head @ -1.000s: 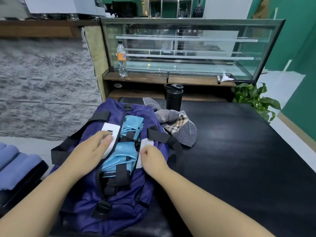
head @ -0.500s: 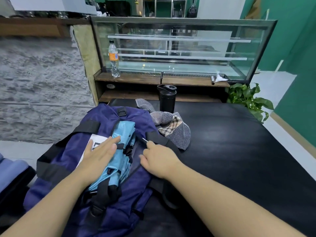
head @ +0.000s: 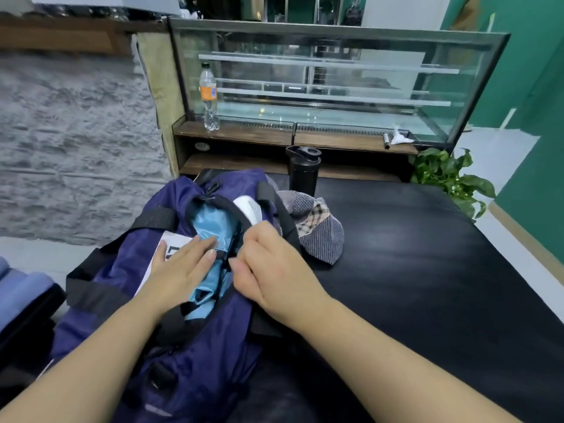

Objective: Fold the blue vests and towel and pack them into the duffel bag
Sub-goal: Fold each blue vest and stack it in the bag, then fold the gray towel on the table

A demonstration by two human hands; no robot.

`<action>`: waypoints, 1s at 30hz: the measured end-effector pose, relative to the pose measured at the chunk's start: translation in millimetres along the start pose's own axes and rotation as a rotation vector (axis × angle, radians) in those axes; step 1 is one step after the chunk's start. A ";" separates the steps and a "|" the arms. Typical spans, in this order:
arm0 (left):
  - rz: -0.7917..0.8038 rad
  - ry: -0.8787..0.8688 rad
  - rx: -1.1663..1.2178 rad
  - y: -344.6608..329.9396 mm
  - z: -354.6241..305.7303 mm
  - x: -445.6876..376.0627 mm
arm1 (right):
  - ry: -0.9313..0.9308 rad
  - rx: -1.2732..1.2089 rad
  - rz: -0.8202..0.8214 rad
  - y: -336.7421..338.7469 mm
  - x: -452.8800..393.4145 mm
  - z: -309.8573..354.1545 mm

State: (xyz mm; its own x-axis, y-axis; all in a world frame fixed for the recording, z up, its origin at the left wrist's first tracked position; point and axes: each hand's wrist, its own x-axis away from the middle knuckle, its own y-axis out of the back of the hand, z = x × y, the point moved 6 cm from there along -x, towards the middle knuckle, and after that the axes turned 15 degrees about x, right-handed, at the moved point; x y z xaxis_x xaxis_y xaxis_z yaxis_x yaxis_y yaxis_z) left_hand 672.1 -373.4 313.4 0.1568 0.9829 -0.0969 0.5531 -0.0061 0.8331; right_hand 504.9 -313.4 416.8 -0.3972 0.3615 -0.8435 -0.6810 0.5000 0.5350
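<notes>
Left hand (head: 180, 270) lies flat, open, on the blue vests (head: 210, 227) inside the duffel bag (head: 195, 337); right hand (head: 271, 270) pinches the bag's opening edge.

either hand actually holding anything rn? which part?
Right hand pinches the duffel bag at the near edge of its opening; exact grip point is hidden. Left hand lies flat on the blue vests, holding nothing.

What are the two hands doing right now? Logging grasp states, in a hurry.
Left hand: open, flat on the light blue fabric in the duffel bag.
Right hand: closed, pinching the bag's opening edge.
</notes>
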 end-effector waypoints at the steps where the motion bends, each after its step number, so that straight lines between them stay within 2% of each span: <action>1: 0.001 -0.030 -0.040 0.1 -2.6 0.4 | -0.009 -0.018 -0.017 1.2 -3.8 0.7; 3: -0.022 -0.066 -0.029 1.7 -3.9 0.6 | -0.055 -0.071 0.019 -8.7 -2.4 -2.3; 7: -0.169 -0.027 0.306 7.1 2.2 1.8 | -0.148 -0.146 0.210 -33.3 30.5 -19.3; 9: -0.195 -0.018 0.423 7.6 2.6 5.1 | -0.221 -0.187 0.228 -31.9 43.6 -30.2; 12: -0.219 -0.029 0.570 9.3 1.3 10.7 | -0.364 -0.281 0.022 -19.8 47.8 -64.3; 14: -0.226 -0.056 0.573 8.5 2.3 10.9 | -0.539 -0.198 -0.113 -19.7 50.0 -105.3; 15: -0.223 -0.055 0.570 6.8 3.5 10.3 | -0.666 -0.126 -0.120 -24.5 53.2 -128.8; 16: -0.218 -0.048 0.558 4.6 5.6 9.4 | -0.803 -0.033 -0.071 -32.0 58.2 -152.0; 18: -0.207 -0.047 0.539 3.2 5.6 7.9 | -1.044 0.132 0.167 -52.5 75.7 -195.8; 19: -0.205 -0.046 0.534 2.6 7.1 7.5 | -1.105 0.178 0.294 -61.3 83.3 -210.3; 21: -0.210 -0.047 0.525 1.8 10.7 7.5 | -1.091 0.240 0.479 -76.9 93.2 -230.7; 22: -0.211 -0.052 0.514 1.4 12.4 7.3 | -1.069 0.226 0.522 -84.1 94.9 -236.0; 25: -0.199 -0.059 0.461 -1.2 12.3 6.2 | -1.086 0.013 0.546 -99.9 96.8 -241.7; 30: -0.197 -0.061 0.440 -2.0 8.2 6.3 | -1.052 0.145 0.554 -93.9 111.3 -236.7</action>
State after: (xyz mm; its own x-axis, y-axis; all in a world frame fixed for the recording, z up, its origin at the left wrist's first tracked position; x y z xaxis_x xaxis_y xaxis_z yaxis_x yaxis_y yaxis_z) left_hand 678.7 -368.7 306.7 0.0550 0.9606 -0.2725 0.8688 0.0885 0.4873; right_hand 379.1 -506.5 261.5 0.1289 0.9884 -0.0802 -0.4735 0.1324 0.8708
